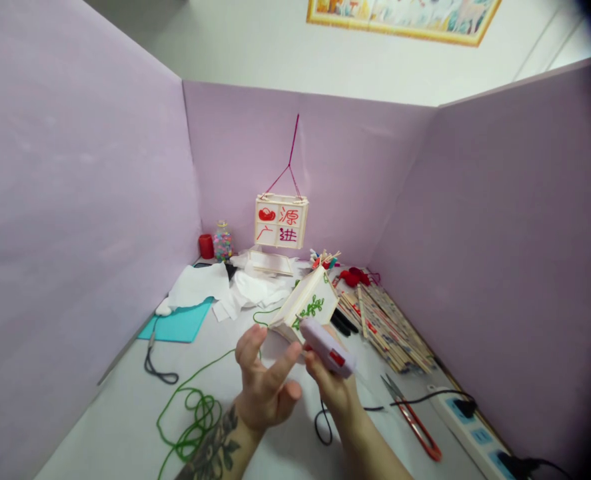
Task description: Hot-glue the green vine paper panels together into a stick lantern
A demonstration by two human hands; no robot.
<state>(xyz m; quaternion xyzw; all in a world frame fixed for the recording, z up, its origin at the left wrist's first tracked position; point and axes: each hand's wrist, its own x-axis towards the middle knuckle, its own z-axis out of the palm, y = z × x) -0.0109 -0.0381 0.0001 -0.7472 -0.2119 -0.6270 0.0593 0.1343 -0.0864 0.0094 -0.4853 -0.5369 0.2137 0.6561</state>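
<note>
My right hand [332, 387] is closed around a pale purple hot glue gun [328, 347], its nozzle pointing up and left. A translucent glue stick seems to poke out of its back end. Beside it, my left hand [265, 387] has its fingers spread and holds nothing; its index fingertip is close to the gun and my right thumb. Just beyond both hands stands a tilted white panel frame [315, 303] with green leaf drawings. Its lower edge is partly hidden by the gun. A loose green cord [195, 420] lies left of my left forearm.
Red-handled scissors [418, 423] and a power strip [480, 433] with black cables lie at right. Wooden sticks [385, 327] are spread behind them. A white lantern [281, 223] hangs at the back. White paper [200, 287], a turquoise sheet [175, 323] and a bead jar [222, 243] are at left.
</note>
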